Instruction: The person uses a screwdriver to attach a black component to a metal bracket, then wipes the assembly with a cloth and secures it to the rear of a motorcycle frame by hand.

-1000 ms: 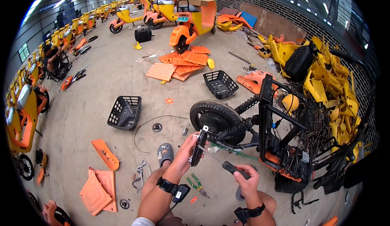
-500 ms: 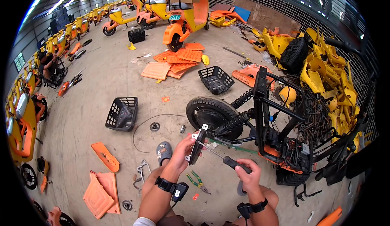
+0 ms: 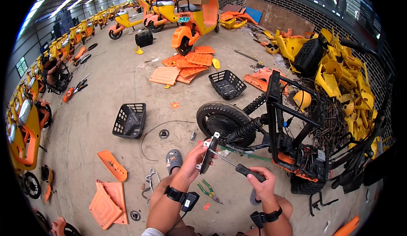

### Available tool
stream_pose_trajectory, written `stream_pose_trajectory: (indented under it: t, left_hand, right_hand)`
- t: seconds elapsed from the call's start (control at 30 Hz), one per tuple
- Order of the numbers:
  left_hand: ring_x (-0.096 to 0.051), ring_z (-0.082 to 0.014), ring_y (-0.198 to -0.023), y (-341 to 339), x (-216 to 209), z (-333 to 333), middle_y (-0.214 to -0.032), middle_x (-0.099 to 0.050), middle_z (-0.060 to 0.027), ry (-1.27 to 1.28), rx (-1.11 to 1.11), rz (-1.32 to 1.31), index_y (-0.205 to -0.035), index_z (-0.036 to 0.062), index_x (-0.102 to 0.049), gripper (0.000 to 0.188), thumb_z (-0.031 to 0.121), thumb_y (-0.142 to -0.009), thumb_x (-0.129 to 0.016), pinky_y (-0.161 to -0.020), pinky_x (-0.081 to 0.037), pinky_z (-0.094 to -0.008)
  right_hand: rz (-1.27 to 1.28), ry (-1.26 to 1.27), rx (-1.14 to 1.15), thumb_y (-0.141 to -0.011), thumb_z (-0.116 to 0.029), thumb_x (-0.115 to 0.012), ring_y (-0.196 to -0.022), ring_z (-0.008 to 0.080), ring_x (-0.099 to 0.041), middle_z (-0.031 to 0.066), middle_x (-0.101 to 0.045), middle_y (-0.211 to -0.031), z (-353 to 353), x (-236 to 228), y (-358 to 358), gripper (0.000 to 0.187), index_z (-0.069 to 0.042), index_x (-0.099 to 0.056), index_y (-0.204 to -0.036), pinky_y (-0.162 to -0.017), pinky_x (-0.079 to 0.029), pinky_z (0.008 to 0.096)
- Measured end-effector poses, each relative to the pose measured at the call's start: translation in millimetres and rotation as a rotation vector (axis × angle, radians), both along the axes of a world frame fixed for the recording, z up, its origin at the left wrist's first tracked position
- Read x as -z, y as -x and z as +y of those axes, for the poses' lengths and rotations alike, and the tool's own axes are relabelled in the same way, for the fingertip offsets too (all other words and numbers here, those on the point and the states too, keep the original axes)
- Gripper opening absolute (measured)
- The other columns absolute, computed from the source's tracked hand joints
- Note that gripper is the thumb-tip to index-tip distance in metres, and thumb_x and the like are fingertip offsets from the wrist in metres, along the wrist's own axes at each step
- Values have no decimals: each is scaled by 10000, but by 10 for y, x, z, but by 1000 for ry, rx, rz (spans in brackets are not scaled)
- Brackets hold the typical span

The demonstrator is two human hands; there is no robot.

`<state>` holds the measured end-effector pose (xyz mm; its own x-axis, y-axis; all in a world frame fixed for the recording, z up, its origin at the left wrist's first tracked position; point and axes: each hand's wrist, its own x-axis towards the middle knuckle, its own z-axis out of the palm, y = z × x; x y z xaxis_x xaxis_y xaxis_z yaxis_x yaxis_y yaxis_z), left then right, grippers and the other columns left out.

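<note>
Left hand point(image 3: 196, 158) grips a dark oval part point(image 3: 208, 158) with metal tabs point(image 3: 216, 135), above the floor point(image 3: 97, 125). Right hand point(image 3: 263, 184) grasps screwdriver point(image 3: 243, 169), tip at the part; contact unclear. Probable step: screwdriver work. Next move likely needs tip aligned, part steady.

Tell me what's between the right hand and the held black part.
The screwdriver, pointing from the right hand toward the black part, bridges that stretch in the head view.

Pliers point(image 3: 210, 193) (green-handled) lie on the floor point(image 3: 161, 100).
</note>
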<state>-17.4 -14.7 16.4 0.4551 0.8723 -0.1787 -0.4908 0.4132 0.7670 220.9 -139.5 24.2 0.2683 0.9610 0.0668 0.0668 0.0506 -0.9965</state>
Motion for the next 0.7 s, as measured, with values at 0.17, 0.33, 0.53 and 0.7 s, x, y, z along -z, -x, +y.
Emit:
stream_pose_trajectory:
  t: [0.17,0.33,0.53,0.7]
  left_hand:
    - [-645,-192,-927,-8,-16,-7,-1158,-642,-140,20,-11,41,-1397,3,-439,446,203,-999,-424,-714,-519,-294]
    - [-647,-182,-931,1,-29,-10,-1160,-642,-135,7,-4,51,-1401,3,-443,449,199,-997,-443,-716,-519,-290]
    - [-631,-151,-939,-22,-76,-25,-1143,-644,-93,-64,-12,152,-1414,39,-459,458,210,-990,-480,-734,-494,-265]
    - [-618,-123,-920,3,-63,-28,-1122,-645,-62,-120,-40,261,-1398,54,-492,439,205,-986,-511,-735,-480,-251]
  right_hand:
    - [-152,-67,12,-780,-68,-773,-845,99,-631,62,-691,-955,3,-30,21,269,21,-684,-1018,-758,-498,219]
    - [-60,-54,16,-812,-56,-738,-719,85,-614,70,-678,-899,16,25,4,235,19,-680,-1027,-639,-476,197]
    - [364,241,29,-909,-119,-625,-483,96,-536,53,-612,-718,54,-85,21,176,23,-666,-1005,-389,-358,216]
    - [234,186,43,-898,-100,-644,-503,91,-553,38,-609,-691,86,12,29,149,11,-665,-995,-416,-383,214]
